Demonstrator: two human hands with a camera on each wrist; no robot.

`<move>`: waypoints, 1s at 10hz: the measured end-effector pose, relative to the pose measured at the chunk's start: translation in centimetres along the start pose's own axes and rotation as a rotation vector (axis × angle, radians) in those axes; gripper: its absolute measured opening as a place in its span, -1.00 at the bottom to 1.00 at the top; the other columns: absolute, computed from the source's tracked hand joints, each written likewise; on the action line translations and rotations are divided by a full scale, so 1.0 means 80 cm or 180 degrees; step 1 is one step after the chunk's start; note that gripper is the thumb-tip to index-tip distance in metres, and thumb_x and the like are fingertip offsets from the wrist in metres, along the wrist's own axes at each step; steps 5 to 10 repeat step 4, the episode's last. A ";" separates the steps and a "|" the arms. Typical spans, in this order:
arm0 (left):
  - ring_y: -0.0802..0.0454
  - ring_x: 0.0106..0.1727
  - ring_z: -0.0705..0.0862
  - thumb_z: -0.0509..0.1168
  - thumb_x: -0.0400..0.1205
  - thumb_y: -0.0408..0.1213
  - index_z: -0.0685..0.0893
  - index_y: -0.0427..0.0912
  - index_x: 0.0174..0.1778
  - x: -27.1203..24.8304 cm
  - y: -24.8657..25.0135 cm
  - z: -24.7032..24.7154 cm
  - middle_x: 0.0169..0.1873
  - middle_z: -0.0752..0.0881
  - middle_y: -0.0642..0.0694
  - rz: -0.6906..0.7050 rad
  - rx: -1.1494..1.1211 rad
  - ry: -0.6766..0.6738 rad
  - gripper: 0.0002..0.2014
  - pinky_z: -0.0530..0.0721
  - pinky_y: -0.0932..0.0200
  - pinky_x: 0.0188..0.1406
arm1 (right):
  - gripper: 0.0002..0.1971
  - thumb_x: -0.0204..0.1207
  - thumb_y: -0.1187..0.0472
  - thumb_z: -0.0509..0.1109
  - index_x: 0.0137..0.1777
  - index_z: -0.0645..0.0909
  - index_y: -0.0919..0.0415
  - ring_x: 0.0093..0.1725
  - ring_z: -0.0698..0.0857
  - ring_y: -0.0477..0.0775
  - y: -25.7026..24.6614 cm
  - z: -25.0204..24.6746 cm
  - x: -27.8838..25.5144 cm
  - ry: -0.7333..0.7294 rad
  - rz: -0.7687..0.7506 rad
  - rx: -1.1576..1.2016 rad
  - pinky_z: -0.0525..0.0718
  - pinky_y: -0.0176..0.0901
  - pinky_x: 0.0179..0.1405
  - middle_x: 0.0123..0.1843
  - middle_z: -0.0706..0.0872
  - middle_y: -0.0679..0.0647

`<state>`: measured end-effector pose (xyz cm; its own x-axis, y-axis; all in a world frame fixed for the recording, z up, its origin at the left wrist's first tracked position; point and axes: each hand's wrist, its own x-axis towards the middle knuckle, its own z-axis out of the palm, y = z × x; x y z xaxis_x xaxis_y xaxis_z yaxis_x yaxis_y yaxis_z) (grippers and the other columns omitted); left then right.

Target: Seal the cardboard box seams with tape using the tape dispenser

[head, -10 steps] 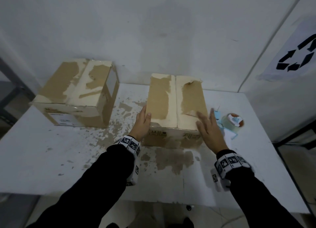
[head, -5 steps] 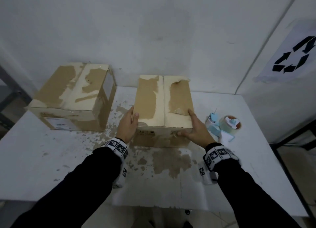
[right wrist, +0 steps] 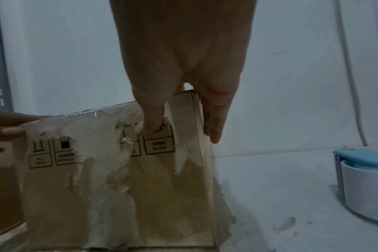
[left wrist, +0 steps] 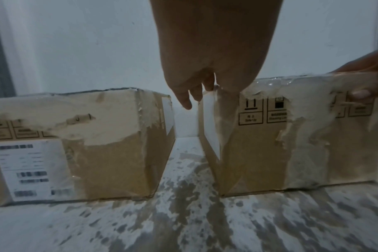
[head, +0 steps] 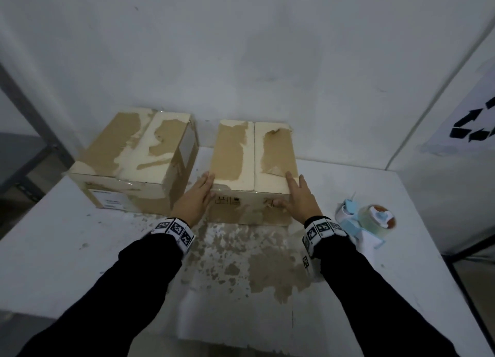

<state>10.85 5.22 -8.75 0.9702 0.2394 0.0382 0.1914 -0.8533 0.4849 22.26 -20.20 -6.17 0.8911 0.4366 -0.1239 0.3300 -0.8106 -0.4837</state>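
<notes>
A worn cardboard box (head: pixel 251 166) with an untaped centre seam stands mid-table. My left hand (head: pixel 198 196) lies flat against its left side, fingers straight, thumb on the front face. My right hand (head: pixel 298 198) presses the box's front right corner, with its thumb on the front face and straight fingers along the right side. The left wrist view has the left hand (left wrist: pixel 205 59) at the corner of the box (left wrist: pixel 302 136). In the right wrist view the right hand (right wrist: pixel 179 68) straddles the corner of the box (right wrist: pixel 119 187). The blue and white tape dispenser (head: pixel 369 220) lies on the table to the right, untouched.
A second cardboard box (head: pixel 134 163) with a shipping label stands just left, a narrow gap between the two. The white table (head: pixel 67 263) is stained brown in front of the boxes. Walls close off the back and right; a metal shelf frame (head: pixel 26 110) is at far left.
My right hand moved from above the box to its front right corner. The box slid left between both hands, away from the dispenser and closer to the second box.
</notes>
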 end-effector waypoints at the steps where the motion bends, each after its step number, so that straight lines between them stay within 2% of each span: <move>1: -0.06 0.65 0.15 -0.02 0.76 -0.15 0.03 -0.09 0.65 0.009 0.002 -0.005 0.67 -0.02 -0.07 -0.0077 0.0035 -0.0140 -0.47 0.34 -0.02 0.53 | -0.10 0.53 -0.10 0.41 0.71 -0.08 -0.01 0.56 0.33 0.42 -0.004 -0.005 0.005 -0.0013 0.0132 -0.0120 0.42 0.16 0.42 0.69 0.04 0.35; 2: -0.06 0.66 0.10 -0.02 0.76 -0.16 -0.01 -0.10 0.66 0.008 0.003 -0.008 0.67 -0.06 -0.09 -0.0070 0.0063 -0.0295 -0.45 0.29 -0.02 0.56 | -0.09 0.50 -0.16 0.42 0.71 -0.05 -0.08 0.55 0.35 0.37 -0.003 -0.006 0.006 -0.0047 0.0226 -0.0209 0.44 0.15 0.40 0.66 0.16 0.33; 3: -0.05 0.67 0.03 0.03 0.75 -0.17 -0.12 -0.06 0.66 0.000 0.007 -0.020 0.67 -0.12 -0.06 0.0032 -0.0125 -0.0347 -0.39 0.26 -0.04 0.57 | -0.05 0.45 -0.22 0.43 0.70 -0.07 -0.12 0.60 0.29 0.34 -0.010 -0.015 0.000 -0.0074 0.0244 -0.0127 0.41 0.15 0.44 0.68 0.10 0.33; 4: 0.01 0.65 0.09 0.08 0.72 -0.14 -0.09 -0.04 0.65 -0.025 0.000 -0.021 0.66 -0.04 -0.01 0.0243 -0.0568 0.0061 -0.37 0.28 0.03 0.54 | 0.03 0.38 -0.25 0.47 0.71 -0.05 -0.02 0.66 0.20 0.26 -0.003 -0.011 -0.022 0.0314 0.0173 0.0376 0.30 0.10 0.53 0.71 0.09 0.27; 10: 0.01 0.65 0.09 0.08 0.72 -0.14 -0.09 -0.04 0.65 -0.025 0.000 -0.021 0.66 -0.04 -0.01 0.0243 -0.0568 0.0061 -0.37 0.28 0.03 0.54 | 0.03 0.38 -0.25 0.47 0.71 -0.05 -0.02 0.66 0.20 0.26 -0.003 -0.011 -0.022 0.0314 0.0173 0.0376 0.30 0.10 0.53 0.71 0.09 0.27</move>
